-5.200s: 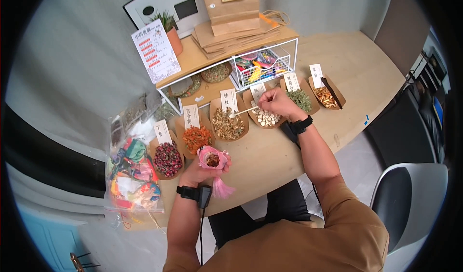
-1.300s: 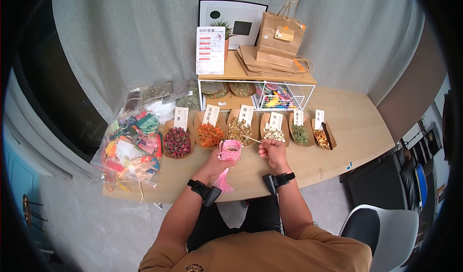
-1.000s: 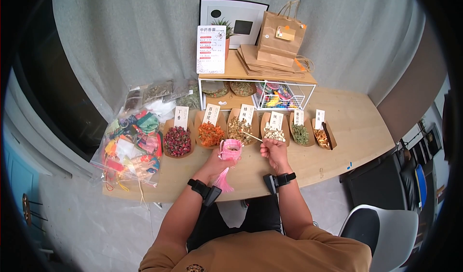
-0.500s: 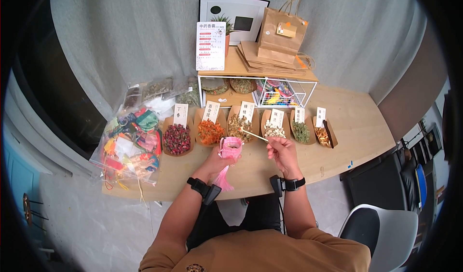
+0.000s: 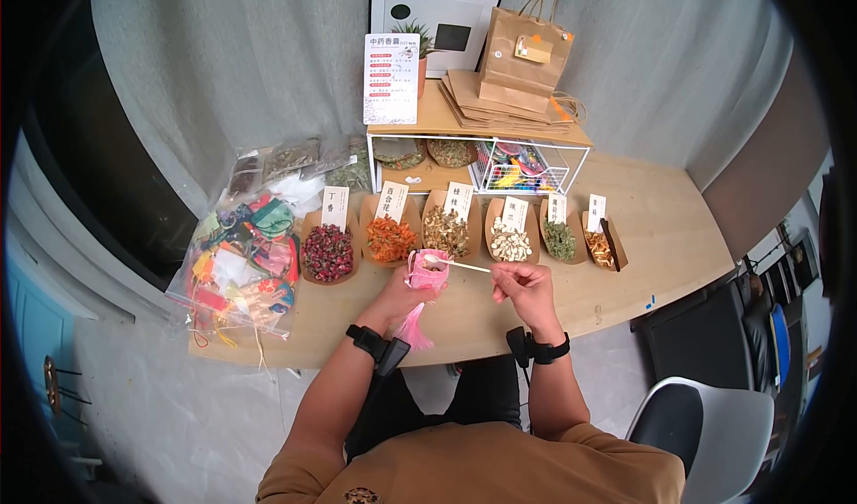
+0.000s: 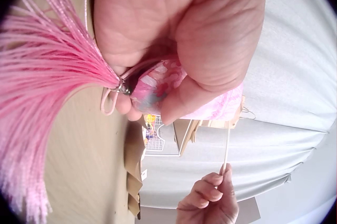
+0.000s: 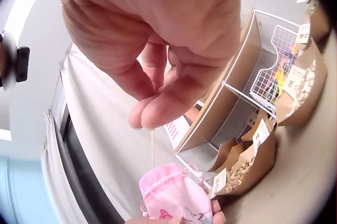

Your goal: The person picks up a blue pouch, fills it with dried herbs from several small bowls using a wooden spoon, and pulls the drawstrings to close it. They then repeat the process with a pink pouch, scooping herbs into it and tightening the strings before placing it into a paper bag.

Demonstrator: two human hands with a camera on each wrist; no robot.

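A pink drawstring pouch (image 5: 429, 277) sits upright in my left hand (image 5: 389, 299), its mouth open upward. From its base hangs a pink tassel (image 5: 412, 328), which fills the side of the left wrist view (image 6: 52, 97). My right hand (image 5: 528, 291) pinches the end of a thin, pale spoon (image 5: 469, 266) between thumb and fingertips. The spoon's small head lies at the pouch's mouth. In the right wrist view, the spoon's handle (image 7: 153, 147) runs down behind the pouch's gathered rim. Beyond the pouch stands a paper tray of pale brown dried chips (image 5: 445, 232).
Other labelled paper trays hold dark red buds (image 5: 328, 254), orange petals (image 5: 391, 238), white slices (image 5: 511, 244), green leaves (image 5: 560, 241) and orange-brown pieces (image 5: 600, 251). A plastic bag of colourful pouches (image 5: 241, 272) lies left. Behind the trays is a shelf (image 5: 473, 132) with a wire basket (image 5: 527, 169).
Over the last half second, the spoon's head has come from the pale brown chips to the pouch's mouth. About five seconds ago, my right hand was over the white slices. The left hand keeps its grip.
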